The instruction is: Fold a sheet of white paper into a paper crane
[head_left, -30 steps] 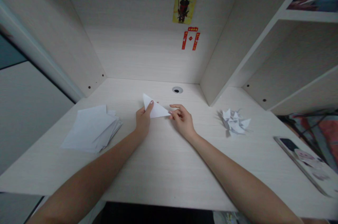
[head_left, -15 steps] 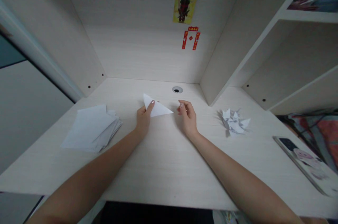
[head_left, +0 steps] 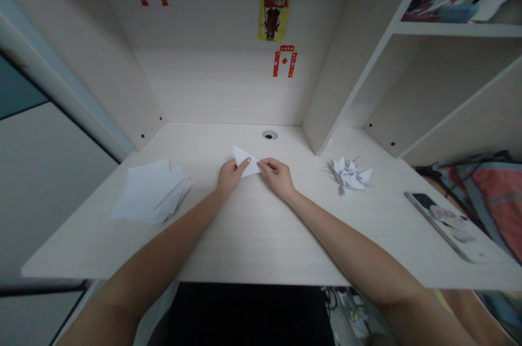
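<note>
Left hand: fingers pinching left part of folded paper. Right hand: fingers narrowed on paper's right corner. Paper over middle of surface, contact unclear. Sheets to left; phone far right.

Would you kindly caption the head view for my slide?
Both hands hold folded paper between stacked sheets and a paper cluster.
</note>
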Available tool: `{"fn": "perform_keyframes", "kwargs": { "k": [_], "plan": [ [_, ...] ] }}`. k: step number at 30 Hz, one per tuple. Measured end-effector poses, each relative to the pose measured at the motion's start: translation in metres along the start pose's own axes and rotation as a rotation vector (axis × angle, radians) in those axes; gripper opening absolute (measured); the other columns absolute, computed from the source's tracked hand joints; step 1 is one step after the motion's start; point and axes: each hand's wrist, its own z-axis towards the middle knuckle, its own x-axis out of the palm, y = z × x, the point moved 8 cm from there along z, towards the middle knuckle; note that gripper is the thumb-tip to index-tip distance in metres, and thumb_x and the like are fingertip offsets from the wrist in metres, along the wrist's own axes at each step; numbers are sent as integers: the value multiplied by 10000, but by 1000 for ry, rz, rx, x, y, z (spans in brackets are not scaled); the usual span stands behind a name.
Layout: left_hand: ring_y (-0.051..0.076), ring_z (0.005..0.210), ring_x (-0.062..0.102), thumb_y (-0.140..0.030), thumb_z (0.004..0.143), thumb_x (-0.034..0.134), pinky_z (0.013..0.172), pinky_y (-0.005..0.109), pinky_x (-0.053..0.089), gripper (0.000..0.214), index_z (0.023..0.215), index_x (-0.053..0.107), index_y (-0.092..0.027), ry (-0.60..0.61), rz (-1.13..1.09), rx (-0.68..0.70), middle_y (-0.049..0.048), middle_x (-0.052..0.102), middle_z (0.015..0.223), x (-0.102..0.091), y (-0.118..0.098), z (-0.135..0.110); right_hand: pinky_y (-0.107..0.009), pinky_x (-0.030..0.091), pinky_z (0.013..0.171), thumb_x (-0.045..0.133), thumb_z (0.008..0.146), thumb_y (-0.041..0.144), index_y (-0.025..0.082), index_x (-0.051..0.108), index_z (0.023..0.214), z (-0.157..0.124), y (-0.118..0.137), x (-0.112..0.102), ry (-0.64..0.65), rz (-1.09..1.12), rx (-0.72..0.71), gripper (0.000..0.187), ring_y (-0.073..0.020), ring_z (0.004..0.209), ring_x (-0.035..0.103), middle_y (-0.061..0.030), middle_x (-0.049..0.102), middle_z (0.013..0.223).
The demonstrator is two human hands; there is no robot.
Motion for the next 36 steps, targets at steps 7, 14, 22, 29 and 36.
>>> {"fn": "perform_keyframes", "kwargs": {
  "k": [7, 14, 22, 29, 36],
  "plan": [
    [198, 705, 626, -387, 582, 750, 637, 285, 453, 345, 818, 729, -137, 44, -58, -11, 91, 721, 834, 5, -5, -5, -282, 464, 703, 538, 794, 444, 199, 710, 803, -4, 3, 2, 50, -3, -20, 300, -187, 748, 626, -35, 714, 811],
    [183, 668, 617, -389, 543, 779, 621, 280, 452, 367, 774, 716, -112, 46, -149, -74, 92, 715, 794, 5, -1, -6, -261, 443, 670, 515, 826, 425, 198, 703, 810, -8, 14, 4, 74, -84, -99, 296, -166, 698, 609, -25, 707, 783],
    [147, 659, 596, -389, 565, 758, 629, 261, 444, 335, 754, 699, -119, -60, -336, -82, 63, 688, 755, -7, 4, 4, -251, 426, 622, 521, 819, 424, 204, 698, 811, -5, 13, 3, 84, -129, -92, 283, -165, 677, 602, -19, 704, 768],
    [149, 856, 605, -329, 583, 736, 794, 268, 442, 297, 795, 693, -126, -158, -513, -76, 78, 679, 913, -20, 5, 11, -258, 434, 634, 531, 806, 402, 208, 699, 782, -3, 3, 2, 70, -106, -45, 258, -172, 679, 612, -17, 706, 760],
    [139, 839, 621, -448, 665, 671, 798, 258, 448, 410, 922, 666, -128, -240, -528, -74, 101, 672, 942, -30, 9, 11, -272, 442, 648, 532, 800, 394, 205, 701, 779, -2, 1, -2, 41, -76, -44, 255, -181, 701, 620, -24, 706, 766]
  ]
}}
